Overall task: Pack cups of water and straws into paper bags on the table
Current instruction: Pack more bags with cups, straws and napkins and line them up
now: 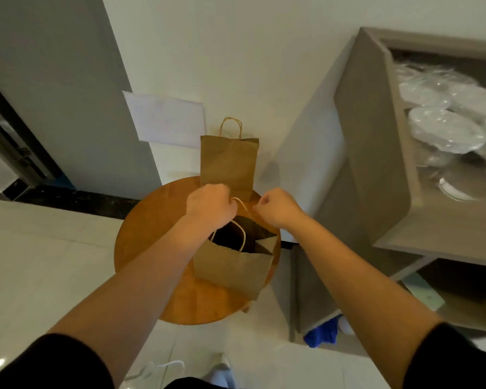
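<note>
Standing on the round wooden worktop [157,248], the near paper bag [230,272] has its mouth wide open, dark inside, and nothing in it can be made out. Both hands are up at its far rim. The left hand [209,206] is curled into a fist round the far twine handle [240,204], fingers closed tight on the cord. The right hand [278,206] is curled too, just beside the other end of that handle, knuckles up; whether its fingers actually pinch the cord or the rim cannot be told from here. The bag's near handle [242,237] droops loose into the opening. Right behind the hands, a second paper bag [227,164] stands upright at the back edge of the worktop, against the wall, its handle up. Off to the right, an open shelf unit [376,136] holds a pile of clear plastic lids [443,130]. A white sheet of paper [166,119] is stuck on the wall.
</note>
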{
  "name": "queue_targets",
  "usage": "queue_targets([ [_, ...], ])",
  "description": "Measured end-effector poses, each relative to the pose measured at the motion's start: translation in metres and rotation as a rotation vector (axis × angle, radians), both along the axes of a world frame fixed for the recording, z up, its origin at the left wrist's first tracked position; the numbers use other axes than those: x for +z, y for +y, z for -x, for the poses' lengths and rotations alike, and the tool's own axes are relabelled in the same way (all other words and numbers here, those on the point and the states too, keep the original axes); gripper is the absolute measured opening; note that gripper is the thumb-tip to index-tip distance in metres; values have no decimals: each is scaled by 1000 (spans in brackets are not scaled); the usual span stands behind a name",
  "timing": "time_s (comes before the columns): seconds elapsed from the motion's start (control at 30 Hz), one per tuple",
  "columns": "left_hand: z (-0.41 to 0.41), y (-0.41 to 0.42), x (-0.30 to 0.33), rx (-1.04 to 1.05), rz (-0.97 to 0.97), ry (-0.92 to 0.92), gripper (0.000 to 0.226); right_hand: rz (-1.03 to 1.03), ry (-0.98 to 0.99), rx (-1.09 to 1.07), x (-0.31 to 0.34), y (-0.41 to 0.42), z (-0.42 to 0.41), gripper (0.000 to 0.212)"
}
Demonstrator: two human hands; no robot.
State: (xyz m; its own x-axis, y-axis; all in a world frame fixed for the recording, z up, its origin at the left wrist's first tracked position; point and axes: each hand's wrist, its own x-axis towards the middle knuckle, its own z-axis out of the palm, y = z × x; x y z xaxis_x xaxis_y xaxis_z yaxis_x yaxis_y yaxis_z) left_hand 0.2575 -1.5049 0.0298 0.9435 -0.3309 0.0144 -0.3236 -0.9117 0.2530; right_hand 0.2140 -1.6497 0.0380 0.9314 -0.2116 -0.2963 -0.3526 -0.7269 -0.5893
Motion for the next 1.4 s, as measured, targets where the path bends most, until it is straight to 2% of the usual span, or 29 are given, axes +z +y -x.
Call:
queue_targets([
  [0.13,58,-39,35,-71,125,-100,22,-6,-72,7,27,-18,68,36],
  [0.2,90,-59,48,-130,173,-121,22,2,-107,3,40,-33,104,29],
  [0.33,146,-100,72,-229,257,-96,20,33,-212,-52,68,-72,163,33],
  [0.47,178,-142,90,-312,364,-30,18,13,-268,-165,91,-117,199,24],
  [0.67,189,-213,107,-438,423,23,20,99,-410,-364,108,-187,205,22],
  [0.83,169,-275,108,-443,480,57,14,192,-590,-477,126,-237,184,16],
  [0.9,159,-296,108,-462,548,104,7,268,-671,-506,134,-253,171,30],
  [0.97,148,-315,108,-468,613,160,23,338,-731,-512,142,-268,157,43],
  [1.03,141,-327,107,-450,650,199,38,377,-676,-466,145,-279,146,56],
  [1.1,133,-338,106,-419,675,223,49,396,-529,-425,145,-291,132,70],
  [1.23,125,-349,100,-368,741,300,60,277,-373,-365,143,-303,120,91],
  [1.4,123,-350,93,-352,752,314,68,340,-411,-371,143,-303,127,87],
])
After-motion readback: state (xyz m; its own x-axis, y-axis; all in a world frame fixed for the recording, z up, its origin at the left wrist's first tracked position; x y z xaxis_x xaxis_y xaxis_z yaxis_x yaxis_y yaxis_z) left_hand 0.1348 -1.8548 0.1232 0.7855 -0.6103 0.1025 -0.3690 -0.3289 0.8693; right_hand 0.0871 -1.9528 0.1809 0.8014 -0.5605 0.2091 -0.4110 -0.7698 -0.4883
